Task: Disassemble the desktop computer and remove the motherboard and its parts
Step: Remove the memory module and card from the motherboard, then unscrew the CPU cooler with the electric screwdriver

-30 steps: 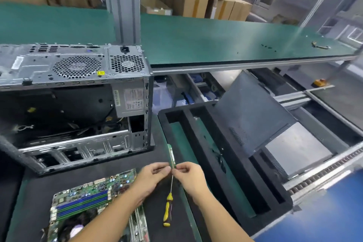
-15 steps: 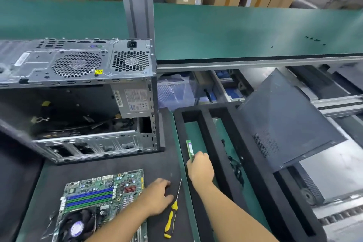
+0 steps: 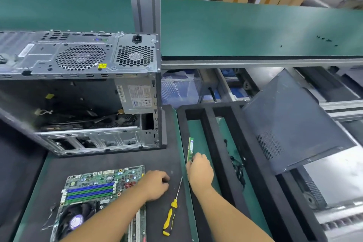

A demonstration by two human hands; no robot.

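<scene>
Both bare forearms rise from the bottom edge of the view and converge as they go forward, the left slanting rightward and the right slanting leftward. The left hand (image 3: 156, 184) lies palm down on the mat (image 3: 117, 161) near its right edge, knuckles up, fingers loosely curled under (nothing shows in them). The right hand (image 3: 200, 171) reaches further forward, at the left edge of the foam tray (image 3: 211, 137), its back upward, fingertips pinching the near end of a memory module (image 3: 190, 148) held on edge.
</scene>
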